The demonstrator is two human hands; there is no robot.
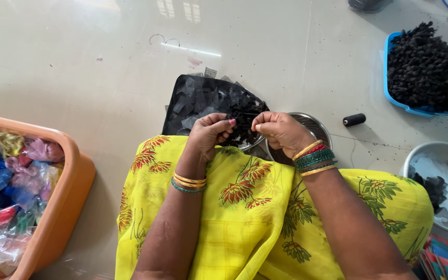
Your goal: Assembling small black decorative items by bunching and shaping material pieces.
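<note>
2 hands (211,132) (281,132) pinch 1 black fabric bit (242,124).

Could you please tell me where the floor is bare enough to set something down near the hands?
Bare floor lies between the orange tub and the black tray, and beyond the tray. A smaller patch sits between the thread spool and the blue basket. It is crowded around both hands by the steel bowl.
</note>
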